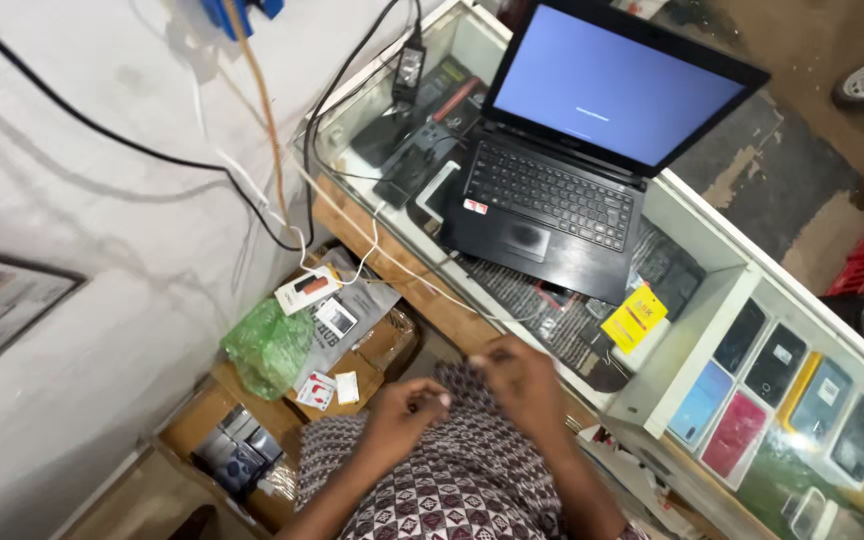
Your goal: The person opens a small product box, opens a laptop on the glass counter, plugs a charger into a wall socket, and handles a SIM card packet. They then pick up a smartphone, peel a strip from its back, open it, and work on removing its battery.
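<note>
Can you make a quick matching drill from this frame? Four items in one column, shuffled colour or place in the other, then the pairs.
Items:
1. laptop
2. plastic bag
3. tag
4. phone cases

Descriptions:
A. yellow, lying on the glass just past the laptop's front corner
B. green, crumpled on the cardboard boxes by the wall
C. open on the glass counter, screen plain blue
D. rows of mixed colours under the counter glass

Pairs: 1-C, 2-B, 3-A, 4-D
</note>
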Demonstrator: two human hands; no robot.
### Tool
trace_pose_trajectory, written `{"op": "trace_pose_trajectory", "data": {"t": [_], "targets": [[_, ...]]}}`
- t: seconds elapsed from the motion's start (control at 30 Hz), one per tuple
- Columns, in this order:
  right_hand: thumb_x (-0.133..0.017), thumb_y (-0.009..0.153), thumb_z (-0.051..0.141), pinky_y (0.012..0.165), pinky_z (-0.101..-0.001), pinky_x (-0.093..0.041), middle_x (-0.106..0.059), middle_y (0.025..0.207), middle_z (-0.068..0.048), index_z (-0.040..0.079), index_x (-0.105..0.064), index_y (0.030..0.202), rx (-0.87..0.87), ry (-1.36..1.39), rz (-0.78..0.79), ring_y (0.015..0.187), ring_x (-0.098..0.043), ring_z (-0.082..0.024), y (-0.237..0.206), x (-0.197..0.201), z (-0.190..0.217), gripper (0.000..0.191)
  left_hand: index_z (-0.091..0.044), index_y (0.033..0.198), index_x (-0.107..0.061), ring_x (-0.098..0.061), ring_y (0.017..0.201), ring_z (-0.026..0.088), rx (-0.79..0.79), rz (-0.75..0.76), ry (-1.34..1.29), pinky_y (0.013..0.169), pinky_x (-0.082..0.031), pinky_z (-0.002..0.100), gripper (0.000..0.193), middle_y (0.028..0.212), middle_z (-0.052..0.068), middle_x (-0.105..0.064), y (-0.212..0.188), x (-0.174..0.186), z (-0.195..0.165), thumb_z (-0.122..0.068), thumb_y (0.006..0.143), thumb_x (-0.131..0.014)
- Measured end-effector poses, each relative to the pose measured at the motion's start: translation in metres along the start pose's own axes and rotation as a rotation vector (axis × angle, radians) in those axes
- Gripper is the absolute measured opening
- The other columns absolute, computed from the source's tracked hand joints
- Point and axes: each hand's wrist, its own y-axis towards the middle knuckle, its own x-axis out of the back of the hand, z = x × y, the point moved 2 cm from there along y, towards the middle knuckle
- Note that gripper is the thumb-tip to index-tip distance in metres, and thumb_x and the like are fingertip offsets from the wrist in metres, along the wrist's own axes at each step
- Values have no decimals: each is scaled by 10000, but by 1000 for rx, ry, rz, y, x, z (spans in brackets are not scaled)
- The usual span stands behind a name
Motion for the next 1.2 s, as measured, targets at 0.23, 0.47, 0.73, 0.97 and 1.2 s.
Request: {"op": "trace_pose_trajectory", "data": {"t": [0.23, 0.47, 0.73, 0.97, 1.2], "targets": [[-739, 950, 378, 1082, -485, -429, -620, 1293, -247, 2, -596, 1394, 1, -292, -556, 1243, -564, -391, 54, 88, -140, 599, -94, 966, -739, -728, 775, 208, -225, -136, 232, 716, -552, 330, 130, 833, 49, -744, 66, -35, -34, -201, 893, -752], [-750, 885, 464, 1137, -596, -279, -349, 1601, -315, -112, -434, 1505, 240, -604, -575, 1500, -311, -444, 145, 90, -190, 903, 71, 1506, -350, -345, 1416, 520, -650, -607, 550, 1152, -312, 518, 804, 1518, 377, -369, 215, -37, -55, -250, 892, -758], [-660, 779, 666, 1194, -593, -193, -282, 1644, -191, 38, -381, 1527, 302, -578, -244, 1542, -234, -355, 176, 47, -116, 1015, 118, 1574, -291, -390, 1397, 503, -571, -725, 547, 1173, -269, 547, 860, 1535, 366, -393, 259, -58, -55, -415, 1002, -650], [-499, 848, 745, 1220, -573, -199, -333, 1655, -87, 170, -413, 1565, 716, -682, -34, 1551, -271, -294, 201, 37, -73, 923, 1, 1514, -468, -642, 1217, 303, -602, -621, 269, 1020, -487, 417, 521, 1323, 175, -667, 258, -24, -76, -285, 1084, -537], [-460, 955, 720, 1154, -616, -279, -277, 1657, -273, -85, -336, 1560, 119, -648, -511, 1549, -232, -429, 223, 124, -133, 1015, -53, 1406, -613, -668, 1139, 322, -562, -643, 466, 954, -511, 429, 445, 1230, 172, -701, 262, -9, -78, -321, 1054, -570]]}}
